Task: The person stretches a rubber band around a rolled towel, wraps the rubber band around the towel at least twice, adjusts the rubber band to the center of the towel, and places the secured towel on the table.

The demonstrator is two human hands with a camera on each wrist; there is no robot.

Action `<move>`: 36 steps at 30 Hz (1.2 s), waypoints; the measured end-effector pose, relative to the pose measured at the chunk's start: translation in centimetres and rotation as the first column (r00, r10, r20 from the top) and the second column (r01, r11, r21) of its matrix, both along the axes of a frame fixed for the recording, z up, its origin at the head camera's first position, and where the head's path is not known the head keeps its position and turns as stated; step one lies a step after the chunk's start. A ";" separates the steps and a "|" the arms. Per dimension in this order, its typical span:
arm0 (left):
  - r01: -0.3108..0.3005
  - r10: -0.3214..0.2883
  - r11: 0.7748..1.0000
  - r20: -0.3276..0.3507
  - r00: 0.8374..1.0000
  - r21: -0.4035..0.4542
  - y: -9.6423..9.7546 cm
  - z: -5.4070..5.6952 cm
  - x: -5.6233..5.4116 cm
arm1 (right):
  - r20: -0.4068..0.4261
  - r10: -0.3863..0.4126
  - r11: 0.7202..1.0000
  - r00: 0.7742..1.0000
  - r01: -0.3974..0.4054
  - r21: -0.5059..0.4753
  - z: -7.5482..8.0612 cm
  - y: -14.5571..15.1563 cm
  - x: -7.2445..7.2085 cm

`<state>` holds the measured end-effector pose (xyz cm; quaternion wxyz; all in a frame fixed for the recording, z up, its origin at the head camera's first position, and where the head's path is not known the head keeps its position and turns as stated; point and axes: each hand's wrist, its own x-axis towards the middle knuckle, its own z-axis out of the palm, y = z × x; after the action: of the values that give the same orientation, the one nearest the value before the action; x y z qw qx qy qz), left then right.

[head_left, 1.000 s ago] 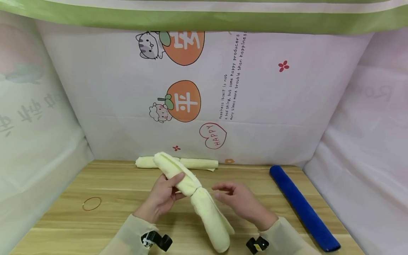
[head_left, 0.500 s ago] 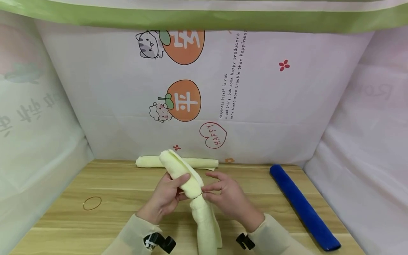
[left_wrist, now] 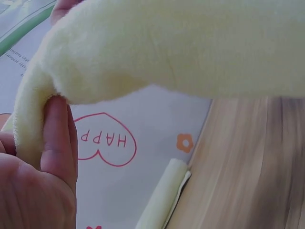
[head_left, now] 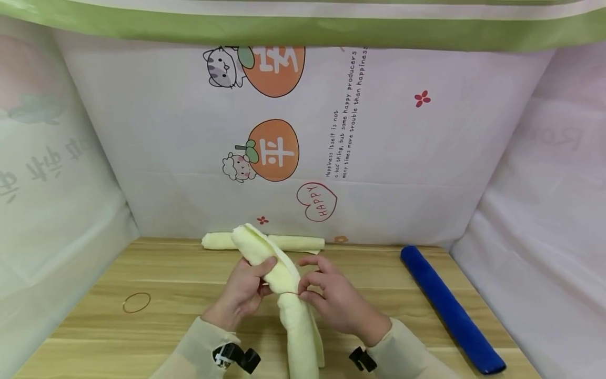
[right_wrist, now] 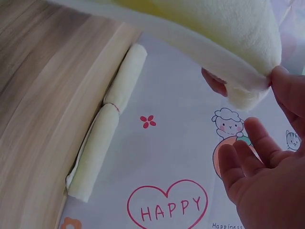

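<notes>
A rolled pale yellow towel slants through the air above the table, its lower end cut off by the frame's bottom edge. My left hand grips its upper half, thumb across the front. Around the middle, where the roll narrows, runs a thin reddish-brown rubber band. The right hand pinches that band at the towel's right side and draws it a little away from the cloth. In the right wrist view the other fingers are spread loosely, while the towel fills the top of the left wrist view.
A second pale yellow towel roll, banded at its middle, lies along the table's back edge. One loose rubber band is on the left of the wooden table. A blue rolled towel lies at the right. Printed cloth walls enclose the table.
The right hand has come left to the towel's middle and taken hold of the rubber band, now pulled out slightly. The towel's lower end has swung left. The left hand keeps its grip.
</notes>
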<state>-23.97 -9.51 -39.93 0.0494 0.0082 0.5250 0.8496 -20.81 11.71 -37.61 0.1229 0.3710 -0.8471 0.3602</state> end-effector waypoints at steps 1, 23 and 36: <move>-0.012 0.012 1.000 -0.003 1.000 -0.009 -0.1 0.0 0.0 | -0.012 0.010 1.000 1.000 -0.010 0.003 0.0 0.1 0.0; -0.161 0.161 0.987 -0.043 0.986 0.013 -5.3 0.2 -0.6 | 0.596 0.052 0.998 0.802 -0.057 -0.010 -2.2 3.3 0.1; -0.235 0.227 0.968 0.094 0.969 0.089 -8.9 -1.3 -1.1 | 0.825 0.289 0.786 0.486 0.371 -0.494 -4.4 7.2 -4.5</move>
<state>-25.03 -18.41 -41.27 -0.0288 -0.0859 0.4771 0.8741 -25.33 18.94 -41.96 -0.2006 0.0520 -0.6304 0.7481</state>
